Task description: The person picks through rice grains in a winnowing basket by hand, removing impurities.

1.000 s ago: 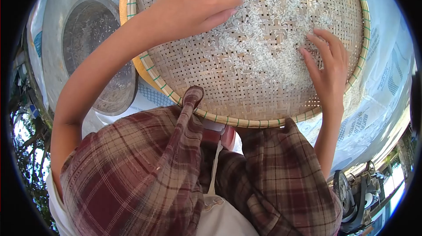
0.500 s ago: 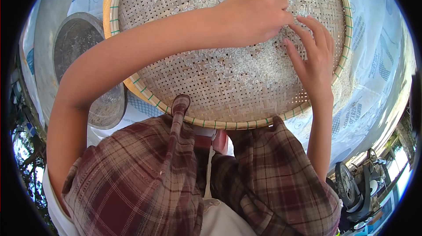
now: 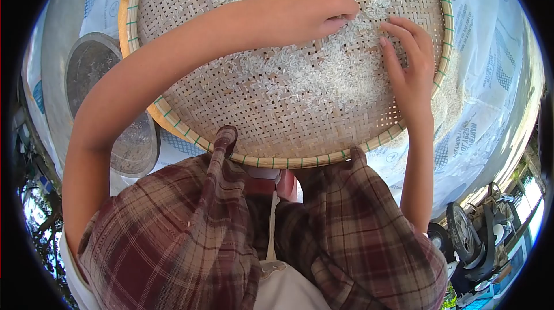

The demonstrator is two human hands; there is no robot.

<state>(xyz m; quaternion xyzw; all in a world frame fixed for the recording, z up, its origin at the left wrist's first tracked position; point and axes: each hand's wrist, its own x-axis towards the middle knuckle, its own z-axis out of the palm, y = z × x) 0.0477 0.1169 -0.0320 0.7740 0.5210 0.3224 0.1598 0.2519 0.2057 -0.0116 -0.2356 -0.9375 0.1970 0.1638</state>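
A round woven bamboo tray [image 3: 196, 108] with a green-stitched rim rests at my knees. White rice grains [image 3: 340, 76] are spread over its middle and upper part. From the left, my left hand [image 3: 320, 7] reaches across the rice, its fingers curled together; whatever the fingertips pinch is too small to make out. My right hand [image 3: 410, 59] is over the right side of the tray, thumb and fingers apart, with nothing seen between them.
A dark oval basin [image 3: 135, 148] stands left of the tray, partly behind my left arm. Printed white sacking [image 3: 461, 143] covers the ground, with grains on it at the right. A motorbike [image 3: 467, 241] is at the lower right. My plaid-covered legs flank the tray's near edge.
My left hand has moved left and slightly up, away from my right hand. The fingers of the two hands were close together before. The tray appears shifted slightly left in view.
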